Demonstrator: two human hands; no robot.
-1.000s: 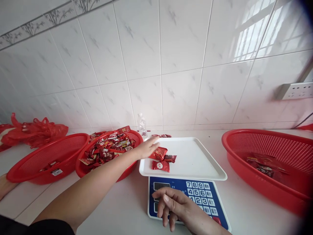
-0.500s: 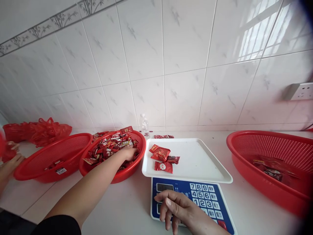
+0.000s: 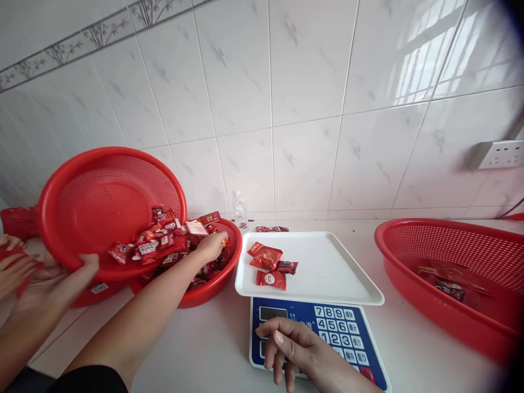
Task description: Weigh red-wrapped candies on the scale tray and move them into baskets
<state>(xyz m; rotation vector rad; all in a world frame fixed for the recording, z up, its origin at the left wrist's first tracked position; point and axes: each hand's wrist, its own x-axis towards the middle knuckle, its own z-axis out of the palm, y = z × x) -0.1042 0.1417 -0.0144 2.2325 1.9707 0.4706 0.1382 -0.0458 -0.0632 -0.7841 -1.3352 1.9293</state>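
A: What crowds the surface (image 3: pixel 229 333) there?

B: At the left, a co-worker's hand (image 3: pixel 55 284) holds a tilted red basket (image 3: pixel 110 213), whose lower rim hides part of the filled red basket (image 3: pixel 213 289). The person's left forearm (image 3: pixel 151 305) also crosses in front of that one. A clear plastic bottle (image 3: pixel 240 210) stands near the tiled wall (image 3: pixel 303 164), and another red basket (image 3: pixel 429 311) sits at the right with a few packets inside.

A: And the person's grips?

B: The left grip (image 3: pixel 210 246) reaches into the filled basket, fingers down among the wrappers; whether it pinches one, B cannot tell. The right grip (image 3: pixel 291 346) hangs over the digital scale (image 3: pixel 305 308), fingers parted and loosely bent, covering part of its displays.

A: Where are the wrapped candies, and how do they look?

B: Many lie in the tilted and filled baskets. A small cluster of candies (image 3: pixel 268 262) rests toward the left side of the white tray (image 3: pixel 335 267): glossy, crinkled red packets, the nearest with a round white emblem, beside a smaller, darker one.
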